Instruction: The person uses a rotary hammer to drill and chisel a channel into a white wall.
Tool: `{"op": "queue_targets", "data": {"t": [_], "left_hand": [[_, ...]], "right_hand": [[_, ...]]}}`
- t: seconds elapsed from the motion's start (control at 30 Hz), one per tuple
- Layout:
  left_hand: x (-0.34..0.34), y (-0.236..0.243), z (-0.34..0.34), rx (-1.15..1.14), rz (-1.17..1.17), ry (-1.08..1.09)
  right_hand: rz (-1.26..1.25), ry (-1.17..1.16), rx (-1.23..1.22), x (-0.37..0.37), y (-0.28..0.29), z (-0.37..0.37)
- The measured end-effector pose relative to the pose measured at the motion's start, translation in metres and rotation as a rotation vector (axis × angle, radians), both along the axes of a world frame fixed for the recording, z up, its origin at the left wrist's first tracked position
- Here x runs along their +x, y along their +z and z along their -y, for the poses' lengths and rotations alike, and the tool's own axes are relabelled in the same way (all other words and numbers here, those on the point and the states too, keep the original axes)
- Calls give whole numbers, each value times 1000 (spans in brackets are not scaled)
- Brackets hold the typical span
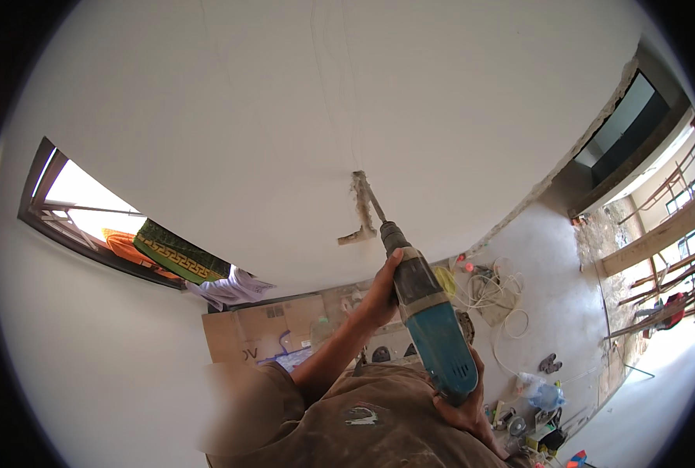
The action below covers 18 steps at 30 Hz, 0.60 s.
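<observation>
A teal and black rotary hammer (438, 339) points away from my body toward the white wall (246, 125). Its long chisel bit (376, 204) reaches the upper end of a rough groove (362, 204) cut in the plaster. At its foot the groove turns left into a short slot. My left hand (381, 292) is wrapped round the tool's dark front housing, just behind the chuck. Low at the rear end, my right hand (472, 402) grips the back of the tool; its handle and trigger are hidden by the body.
At left is a window (90, 199) with cloths hanging over its sill. Flattened cardboard (265, 327) lies below. Loose white cable (511, 320), a fan (516, 425) and tools lie on the floor at right. Beyond are a doorway (624, 132) and wooden scaffolding (655, 242).
</observation>
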State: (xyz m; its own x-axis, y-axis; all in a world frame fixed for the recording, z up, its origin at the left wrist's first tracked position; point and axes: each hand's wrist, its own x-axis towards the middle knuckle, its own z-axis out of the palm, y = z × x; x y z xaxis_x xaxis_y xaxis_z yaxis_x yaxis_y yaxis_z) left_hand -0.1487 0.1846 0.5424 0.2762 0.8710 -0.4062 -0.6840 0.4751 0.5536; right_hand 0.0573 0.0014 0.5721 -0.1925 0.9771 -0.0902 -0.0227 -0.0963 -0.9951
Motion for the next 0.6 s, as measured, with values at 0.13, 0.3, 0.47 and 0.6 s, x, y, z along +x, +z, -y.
{"op": "queue_targets", "data": {"t": [0.13,0.3,0.47,0.6], "left_hand": [[7,1,10,53,16,-30],[8,19,13,54,-3,-15],[8,13,11,44,-38,-16],[7,12,8,76,-46,-6]], "right_hand": [[-27,-35,-29,5,8,15],[9,-48,-16,7,-2,24],[13,-61,-72,11,-3,27],[16,-25,-36,13,-5,21]]}}
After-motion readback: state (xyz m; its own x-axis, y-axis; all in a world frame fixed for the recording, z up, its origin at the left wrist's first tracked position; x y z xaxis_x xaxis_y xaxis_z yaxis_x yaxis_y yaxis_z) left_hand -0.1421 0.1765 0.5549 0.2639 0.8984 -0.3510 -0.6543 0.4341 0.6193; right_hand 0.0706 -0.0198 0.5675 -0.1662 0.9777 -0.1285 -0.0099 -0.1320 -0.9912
